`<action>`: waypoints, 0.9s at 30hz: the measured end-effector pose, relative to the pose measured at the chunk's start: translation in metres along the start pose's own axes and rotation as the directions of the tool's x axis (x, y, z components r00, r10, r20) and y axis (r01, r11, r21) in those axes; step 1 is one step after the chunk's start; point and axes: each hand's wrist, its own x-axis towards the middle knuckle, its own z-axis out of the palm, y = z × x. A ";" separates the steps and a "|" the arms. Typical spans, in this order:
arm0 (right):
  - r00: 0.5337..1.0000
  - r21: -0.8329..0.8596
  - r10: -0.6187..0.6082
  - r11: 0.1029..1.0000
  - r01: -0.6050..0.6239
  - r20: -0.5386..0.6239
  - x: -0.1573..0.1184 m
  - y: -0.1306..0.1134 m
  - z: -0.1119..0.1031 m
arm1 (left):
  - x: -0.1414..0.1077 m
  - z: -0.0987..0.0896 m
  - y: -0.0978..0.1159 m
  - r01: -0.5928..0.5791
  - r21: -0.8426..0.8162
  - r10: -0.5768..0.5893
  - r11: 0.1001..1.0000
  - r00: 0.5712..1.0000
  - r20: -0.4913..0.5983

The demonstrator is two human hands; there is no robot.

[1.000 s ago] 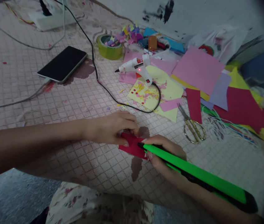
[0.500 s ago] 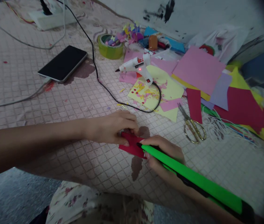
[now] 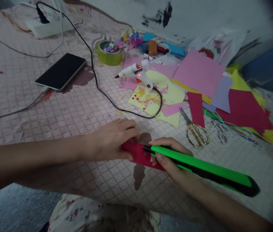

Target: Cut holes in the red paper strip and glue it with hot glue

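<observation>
A red piece of paper (image 3: pixel 140 158) lies on the tablecloth in front of me. My left hand (image 3: pixel 113 138) is closed on its left end, with the thumb on the near edge and the fingers curled at the far side. In my right hand (image 3: pixel 171 154) is a long green and black tool shaped like a utility knife (image 3: pixel 206 166), gripped near its front like a pen. The black tip points left over the paper; I cannot make out a blade. The knife's rear end slants toward the lower right.
Gold-handled scissors (image 3: pixel 196 133) lie right of my hands, near white string (image 3: pixel 223 130). Beyond are a white glue gun (image 3: pixel 136 72), paper scraps on a pale yellow sheet (image 3: pixel 174 95), coloured papers (image 3: pixel 199 72) and green tape (image 3: pixel 109 58). A phone (image 3: pixel 61 71) and power strip (image 3: pixel 51 27) are left.
The knife has swung to a flatter angle, its rear end rising in view. More of the red paper shows to the right, below my right hand. The whole view has shifted slightly.
</observation>
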 end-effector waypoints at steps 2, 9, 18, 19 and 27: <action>1.000 -0.010 -0.005 1.000 0.005 -0.018 0.000 -0.001 0.000 | -0.002 0.001 0.004 0.034 0.004 -0.034 0.999 0.999 -0.004; 0.998 -0.008 -0.038 0.999 0.038 -0.041 0.000 -0.004 -0.003 | -0.002 0.000 0.011 0.098 -0.038 -0.097 0.995 0.995 0.023; 0.993 0.020 -0.086 0.996 0.088 -0.084 0.002 -0.006 -0.001 | -0.007 0.003 0.014 0.114 0.005 -0.114 0.993 0.993 0.002; 0.992 0.020 -0.088 0.996 0.090 -0.087 0.002 -0.006 -0.001 | -0.006 0.004 0.014 0.119 0.004 -0.119 0.993 0.993 -0.003; 0.989 0.007 -0.075 0.997 0.076 -0.128 0.004 -0.006 -0.003 | -0.007 0.004 0.019 0.164 0.029 -0.164 0.986 0.986 0.000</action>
